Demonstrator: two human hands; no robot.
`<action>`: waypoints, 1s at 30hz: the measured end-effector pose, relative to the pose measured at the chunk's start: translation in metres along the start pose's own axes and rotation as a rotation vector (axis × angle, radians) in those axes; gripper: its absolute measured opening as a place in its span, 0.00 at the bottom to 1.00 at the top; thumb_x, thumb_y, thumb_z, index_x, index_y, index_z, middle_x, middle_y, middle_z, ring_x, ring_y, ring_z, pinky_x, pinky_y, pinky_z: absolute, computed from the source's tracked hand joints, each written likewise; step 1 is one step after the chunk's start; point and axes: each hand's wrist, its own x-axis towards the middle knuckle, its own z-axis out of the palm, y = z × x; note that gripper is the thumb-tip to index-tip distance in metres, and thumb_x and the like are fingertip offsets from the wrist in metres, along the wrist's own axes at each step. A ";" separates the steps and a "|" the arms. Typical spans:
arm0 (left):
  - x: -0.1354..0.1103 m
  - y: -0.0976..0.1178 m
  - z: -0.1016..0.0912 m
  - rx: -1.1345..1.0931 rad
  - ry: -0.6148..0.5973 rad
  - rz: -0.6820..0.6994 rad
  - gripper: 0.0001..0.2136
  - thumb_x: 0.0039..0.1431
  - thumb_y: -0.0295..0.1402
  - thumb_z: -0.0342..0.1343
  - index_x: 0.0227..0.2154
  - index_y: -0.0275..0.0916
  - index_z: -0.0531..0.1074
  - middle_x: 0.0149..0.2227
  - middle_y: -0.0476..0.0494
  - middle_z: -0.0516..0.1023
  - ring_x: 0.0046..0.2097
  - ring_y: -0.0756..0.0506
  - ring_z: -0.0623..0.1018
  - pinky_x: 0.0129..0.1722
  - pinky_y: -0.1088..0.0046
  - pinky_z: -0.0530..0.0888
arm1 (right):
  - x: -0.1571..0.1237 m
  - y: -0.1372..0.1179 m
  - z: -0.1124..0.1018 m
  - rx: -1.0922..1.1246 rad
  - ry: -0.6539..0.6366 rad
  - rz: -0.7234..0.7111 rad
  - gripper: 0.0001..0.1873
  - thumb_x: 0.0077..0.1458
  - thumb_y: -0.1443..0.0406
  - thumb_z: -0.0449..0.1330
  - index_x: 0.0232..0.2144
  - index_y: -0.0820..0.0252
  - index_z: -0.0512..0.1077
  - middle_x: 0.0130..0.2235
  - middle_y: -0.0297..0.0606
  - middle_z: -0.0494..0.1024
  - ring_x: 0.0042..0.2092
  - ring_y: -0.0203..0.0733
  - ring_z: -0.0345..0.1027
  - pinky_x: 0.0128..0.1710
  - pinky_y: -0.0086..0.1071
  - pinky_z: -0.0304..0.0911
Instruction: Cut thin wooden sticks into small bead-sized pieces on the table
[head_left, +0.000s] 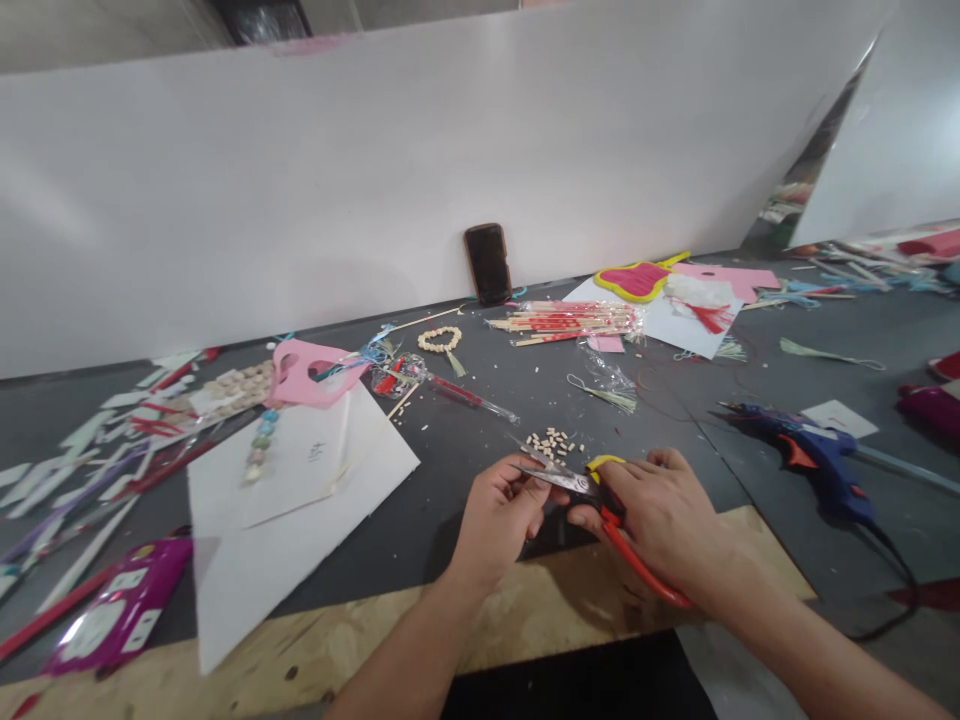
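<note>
My right hand (660, 510) is closed around the handles of a pair of scissors (574, 483) with red and yellow grips. The blades are parted and point left, over my left hand (499, 515). The fingers of my left hand are pinched together beside the blades; what they hold, if anything, is too small and covered to make out. Just beyond the blades lies a loose pile of small pale cut pieces (553, 445) on the dark tabletop. Behind that rests a clear tube with red inside (472, 398).
A blue glue gun (806, 455) with its cord lies at the right. White paper sheets (390, 460) and a pink cutout (307, 375) are at the left. Bundled red-and-tan sticks (577, 318), a beaded bracelet (440, 340) and a phone (487, 263) stand or lie near the white partition (375, 180).
</note>
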 end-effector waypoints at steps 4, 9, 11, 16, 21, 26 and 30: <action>0.000 0.002 0.000 0.050 0.032 0.020 0.08 0.52 0.35 0.60 0.30 0.36 0.70 0.22 0.51 0.74 0.17 0.57 0.63 0.17 0.82 0.59 | 0.000 -0.002 -0.002 -0.007 -0.006 0.023 0.22 0.61 0.49 0.45 0.26 0.58 0.64 0.25 0.38 0.76 0.28 0.45 0.69 0.36 0.39 0.47; -0.001 0.005 0.002 0.139 0.060 0.055 0.05 0.52 0.32 0.59 0.27 0.36 0.71 0.24 0.49 0.76 0.19 0.56 0.66 0.18 0.81 0.61 | -0.003 -0.004 -0.003 -0.008 0.015 0.023 0.20 0.60 0.50 0.47 0.28 0.58 0.64 0.28 0.40 0.77 0.31 0.46 0.70 0.39 0.40 0.48; -0.002 0.005 0.002 0.147 0.063 0.070 0.04 0.52 0.31 0.59 0.26 0.36 0.72 0.24 0.48 0.77 0.19 0.56 0.66 0.19 0.81 0.62 | -0.004 -0.004 -0.002 -0.029 0.028 0.011 0.19 0.58 0.49 0.49 0.31 0.59 0.64 0.31 0.41 0.77 0.33 0.48 0.70 0.41 0.42 0.49; -0.002 0.005 0.002 0.131 0.059 0.072 0.05 0.51 0.31 0.59 0.25 0.35 0.72 0.22 0.48 0.76 0.18 0.56 0.63 0.18 0.80 0.60 | -0.005 -0.004 -0.002 -0.055 0.020 0.006 0.20 0.55 0.49 0.53 0.34 0.60 0.64 0.35 0.45 0.77 0.37 0.53 0.70 0.44 0.46 0.49; -0.002 0.003 0.001 0.070 0.043 0.023 0.04 0.49 0.30 0.60 0.25 0.35 0.71 0.22 0.47 0.77 0.17 0.57 0.61 0.17 0.79 0.57 | -0.006 -0.006 -0.005 -0.046 -0.001 0.008 0.18 0.55 0.51 0.53 0.35 0.61 0.65 0.35 0.44 0.77 0.36 0.50 0.71 0.46 0.48 0.48; -0.002 0.000 0.001 0.040 0.025 0.004 0.05 0.50 0.31 0.59 0.25 0.34 0.71 0.23 0.45 0.77 0.16 0.57 0.60 0.16 0.79 0.56 | -0.004 -0.006 -0.007 -0.061 0.006 0.009 0.17 0.57 0.51 0.51 0.31 0.60 0.65 0.30 0.41 0.77 0.32 0.48 0.70 0.47 0.47 0.47; -0.002 0.001 0.002 0.009 0.033 -0.014 0.07 0.49 0.33 0.60 0.25 0.34 0.71 0.21 0.47 0.76 0.16 0.57 0.59 0.16 0.79 0.54 | -0.002 -0.005 -0.006 -0.042 0.038 -0.013 0.19 0.61 0.52 0.46 0.28 0.58 0.65 0.28 0.39 0.77 0.28 0.44 0.70 0.43 0.43 0.48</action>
